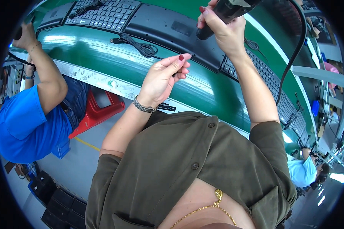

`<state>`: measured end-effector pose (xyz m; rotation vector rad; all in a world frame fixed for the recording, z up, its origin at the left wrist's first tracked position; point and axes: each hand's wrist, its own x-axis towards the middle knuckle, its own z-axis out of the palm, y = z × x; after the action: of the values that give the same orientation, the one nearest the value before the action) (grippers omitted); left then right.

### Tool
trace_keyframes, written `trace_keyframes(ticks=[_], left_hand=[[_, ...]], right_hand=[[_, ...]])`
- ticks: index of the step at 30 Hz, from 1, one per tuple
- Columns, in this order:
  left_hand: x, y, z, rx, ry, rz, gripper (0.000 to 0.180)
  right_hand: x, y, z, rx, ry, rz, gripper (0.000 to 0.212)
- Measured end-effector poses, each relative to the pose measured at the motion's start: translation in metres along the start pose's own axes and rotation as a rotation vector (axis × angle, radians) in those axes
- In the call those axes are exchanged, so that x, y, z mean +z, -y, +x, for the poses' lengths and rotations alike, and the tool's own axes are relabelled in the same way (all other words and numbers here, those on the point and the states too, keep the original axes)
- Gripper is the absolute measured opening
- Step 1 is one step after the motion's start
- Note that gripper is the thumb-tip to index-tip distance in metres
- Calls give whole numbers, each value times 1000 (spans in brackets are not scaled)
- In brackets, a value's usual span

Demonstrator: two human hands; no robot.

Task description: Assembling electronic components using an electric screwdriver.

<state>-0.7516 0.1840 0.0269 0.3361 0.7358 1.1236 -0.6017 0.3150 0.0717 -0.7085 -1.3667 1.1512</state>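
Right hand (232, 35) is wrapped around a black tool (229, 10) at the top of the frame, right of the middle. Left hand (161, 79), near the middle, has curled fingers with the thumb close by; I cannot tell if it pinches something tiny. The tool looks hard, smooth and a bit heavy, so it could slip; its thick body seems best to grab. The black keyboard (160, 26), back side up at top middle, looks stiff but light; its ends seem good to hold.
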Motion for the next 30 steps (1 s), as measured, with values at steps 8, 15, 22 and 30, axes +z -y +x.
trace_keyframes(ticks=[8, 15, 22, 30], left_hand=[[-2, -8, 1, -3, -96, 10, 25], [-8, -12, 5, -59, -86, -132, 25], [-6, -14, 8, -108, -38, -107, 28], [-15, -25, 9, -205, -21, -211, 28]], right_hand=[[3, 15, -9, -12, -46, 94, 26], [24, 58, -25, -78, 51, 492, 31], [32, 52, -26, -94, 32, 496, 32], [35, 56, -26, -123, 174, 322, 29]])
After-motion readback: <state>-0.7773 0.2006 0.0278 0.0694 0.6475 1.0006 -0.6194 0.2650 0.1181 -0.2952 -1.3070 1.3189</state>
